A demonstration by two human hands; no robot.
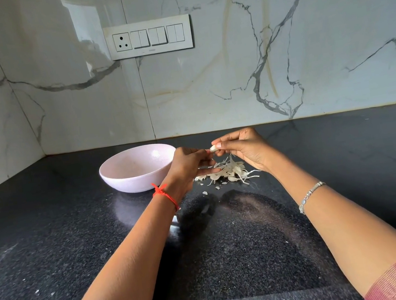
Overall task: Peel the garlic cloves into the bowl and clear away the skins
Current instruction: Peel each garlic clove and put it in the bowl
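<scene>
One small white garlic clove (213,148) is pinched by the right hand (242,150) above the heap of papery skins (228,171), so peel probably drops there. The left hand (188,162) pinches its end with curled fingers, beside the pale pink bowl (125,183).

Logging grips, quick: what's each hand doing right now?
Left hand: curled beside the garlic clove; grip cannot be told.
Right hand: pinches the garlic clove.
</scene>
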